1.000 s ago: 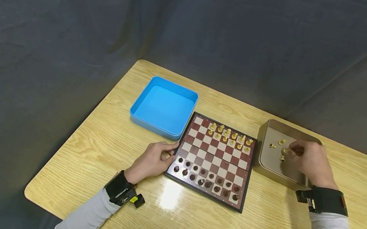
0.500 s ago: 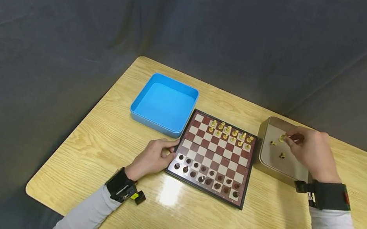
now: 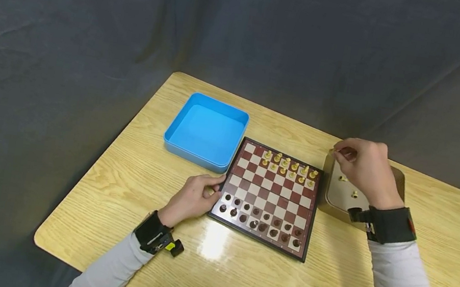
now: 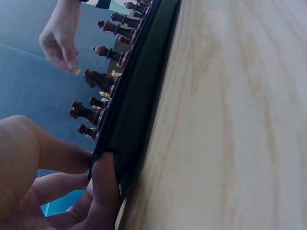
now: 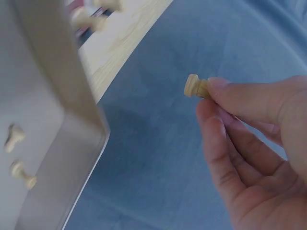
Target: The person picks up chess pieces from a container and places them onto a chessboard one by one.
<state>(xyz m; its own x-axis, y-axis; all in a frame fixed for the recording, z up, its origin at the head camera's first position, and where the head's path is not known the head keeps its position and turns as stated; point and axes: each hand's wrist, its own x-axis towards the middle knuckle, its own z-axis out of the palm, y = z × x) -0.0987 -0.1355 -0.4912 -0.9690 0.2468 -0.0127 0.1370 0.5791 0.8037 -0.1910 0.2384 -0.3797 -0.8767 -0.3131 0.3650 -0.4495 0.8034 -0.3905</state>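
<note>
Between thumb and forefinger my right hand pinches a light chess piece; the fingers cover part of it. This hand is raised over the back of the tan metal box, where two light pieces lie on the floor, one of them a small piece on its side. My left hand grips the left edge of the chessboard, thumb and fingers on its rim. Dark pieces stand in two rows on the near side. Light pieces stand in two rows along the far side.
A blue square tray sits behind and left of the board, close to its corner. The tan box stands at the board's right side. Under everything is a wooden table, with a dark curtain behind it.
My right hand picked a light piece out of the tan box and has lifted it up and to the left. The left hand has stayed on the board's edge.
</note>
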